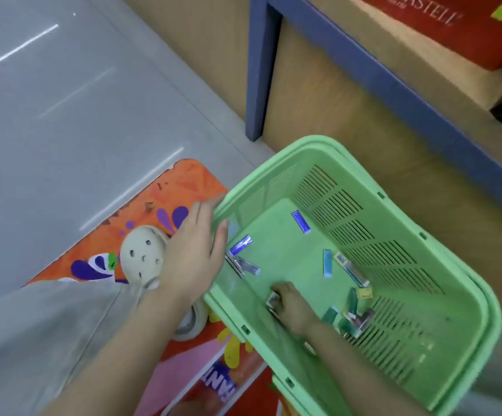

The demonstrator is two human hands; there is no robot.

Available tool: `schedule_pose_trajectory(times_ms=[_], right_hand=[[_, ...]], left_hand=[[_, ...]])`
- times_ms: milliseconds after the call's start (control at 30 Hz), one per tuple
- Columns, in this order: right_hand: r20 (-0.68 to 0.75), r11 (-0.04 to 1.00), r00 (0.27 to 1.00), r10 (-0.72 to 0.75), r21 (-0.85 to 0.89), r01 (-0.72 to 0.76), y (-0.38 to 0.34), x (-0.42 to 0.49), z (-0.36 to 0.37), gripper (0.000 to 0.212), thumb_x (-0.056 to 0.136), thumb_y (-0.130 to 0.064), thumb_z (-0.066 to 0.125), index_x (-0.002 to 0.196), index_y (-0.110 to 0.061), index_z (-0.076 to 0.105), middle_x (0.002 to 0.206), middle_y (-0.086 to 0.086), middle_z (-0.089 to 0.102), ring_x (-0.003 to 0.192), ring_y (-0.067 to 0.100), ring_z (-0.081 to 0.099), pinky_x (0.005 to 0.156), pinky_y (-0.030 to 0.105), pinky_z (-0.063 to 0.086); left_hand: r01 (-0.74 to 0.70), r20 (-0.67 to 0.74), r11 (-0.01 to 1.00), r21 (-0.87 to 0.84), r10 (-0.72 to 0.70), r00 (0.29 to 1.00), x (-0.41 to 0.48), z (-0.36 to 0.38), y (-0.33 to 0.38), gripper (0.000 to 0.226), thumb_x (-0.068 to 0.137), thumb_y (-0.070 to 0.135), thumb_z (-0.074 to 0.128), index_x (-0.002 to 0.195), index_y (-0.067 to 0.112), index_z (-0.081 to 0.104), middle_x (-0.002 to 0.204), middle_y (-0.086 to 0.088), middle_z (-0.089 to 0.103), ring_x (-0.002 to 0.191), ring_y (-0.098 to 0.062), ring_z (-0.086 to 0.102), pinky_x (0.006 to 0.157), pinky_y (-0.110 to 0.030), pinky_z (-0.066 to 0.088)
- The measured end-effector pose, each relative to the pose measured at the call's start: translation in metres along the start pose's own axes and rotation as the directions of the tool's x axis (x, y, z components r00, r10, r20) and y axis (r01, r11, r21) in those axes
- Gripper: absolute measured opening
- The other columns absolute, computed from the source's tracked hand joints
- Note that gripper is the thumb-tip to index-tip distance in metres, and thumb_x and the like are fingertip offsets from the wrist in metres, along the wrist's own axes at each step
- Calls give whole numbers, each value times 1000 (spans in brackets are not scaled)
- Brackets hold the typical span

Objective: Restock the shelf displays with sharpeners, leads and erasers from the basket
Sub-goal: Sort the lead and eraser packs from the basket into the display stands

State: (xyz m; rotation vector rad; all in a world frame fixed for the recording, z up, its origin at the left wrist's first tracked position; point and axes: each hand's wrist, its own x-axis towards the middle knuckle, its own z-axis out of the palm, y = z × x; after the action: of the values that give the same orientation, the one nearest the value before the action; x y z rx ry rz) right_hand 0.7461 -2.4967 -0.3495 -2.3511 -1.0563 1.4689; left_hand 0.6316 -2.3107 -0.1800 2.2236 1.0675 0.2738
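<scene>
Because motion blur smears the small packets (300, 222) scattered across the floor of the green basket (312, 142), their kinds cannot be read. Inside, the right hand (291, 307) curls round one packet (273, 302), largely hidden; the left hand (194, 253), fingers straight, lies at the left rim.

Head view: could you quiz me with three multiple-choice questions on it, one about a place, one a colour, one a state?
1. Where is the right hand? A on a shoe; B inside the green plastic basket; C on the orange mat.
2. What colour is the large box on the blue-edged shelf? A red; B yellow; C white.
3. How is the left hand? A fist; B gripping a packet; C fingers straight.
1 B, gripping a small silvery packet there; 2 A, red lid; 3 C, holding nothing.
</scene>
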Motion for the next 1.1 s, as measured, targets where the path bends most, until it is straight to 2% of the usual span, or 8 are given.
schedule_pose_trajectory(times_ms=[67,167,367,500,633,767,933,1100], right_hand=[[23,1000,1000,20,15,-20,1,6,7,28,93,-11,52,121,-4,53,117,12,43,101,25,53,94,23,36],[34,996,996,81,21,-82,4,12,7,24,91,-10,55,114,-5,57,120,15,49,99,24,53,78,18,36],[-83,976,996,-14,215,31,-30,2,-36,17,91,-8,59,107,-2,58,88,2,61,80,14,59,73,15,42],[-257,855,952,-166,443,269,-82,-31,-100,10,93,-9,57,102,-11,58,87,-3,63,71,1,62,73,14,51],[-343,626,906,-246,658,419,-121,-71,-138,12,89,0,58,92,-11,55,81,6,63,69,7,62,70,20,53],[-349,526,871,-346,696,489,-141,-86,-153,7,89,-4,56,85,-10,58,75,-5,63,73,5,61,70,21,54],[-442,786,853,-276,408,465,-113,-26,-121,16,96,-7,52,91,-19,61,90,-2,64,79,3,59,78,26,49],[-152,960,949,-276,12,281,-69,42,-65,40,91,5,45,130,-4,51,134,11,52,124,25,49,101,23,33]], left_hand=[[10,-14,1000,-21,-11,1000,0,3,-5,53,93,45,24,137,21,40,126,1,50,110,-14,50,78,-30,40],[5,-24,1000,-29,-6,1000,-1,6,-8,51,94,44,25,136,20,41,124,2,51,107,-13,51,76,-28,38],[-97,-139,995,10,98,985,-1,5,-8,40,92,21,39,126,7,52,118,-8,49,109,-20,44,95,-21,29],[-208,-59,974,-94,203,977,-9,10,13,29,94,15,41,122,13,50,115,-1,48,107,-15,47,94,-22,35],[27,232,946,-323,51,971,-19,19,36,42,94,43,37,128,20,46,113,9,45,104,-1,46,88,-18,36],[3,144,902,-431,66,987,-21,12,41,21,93,43,45,100,24,49,81,7,57,74,-9,55,65,-28,44],[-20,-66,909,-416,-9,998,-17,-7,31,5,90,28,53,87,31,54,80,12,49,76,4,47,68,-11,34],[65,-163,859,-507,-170,972,-16,-20,16,12,91,25,52,90,31,62,82,0,53,76,-2,49,71,-14,36]])
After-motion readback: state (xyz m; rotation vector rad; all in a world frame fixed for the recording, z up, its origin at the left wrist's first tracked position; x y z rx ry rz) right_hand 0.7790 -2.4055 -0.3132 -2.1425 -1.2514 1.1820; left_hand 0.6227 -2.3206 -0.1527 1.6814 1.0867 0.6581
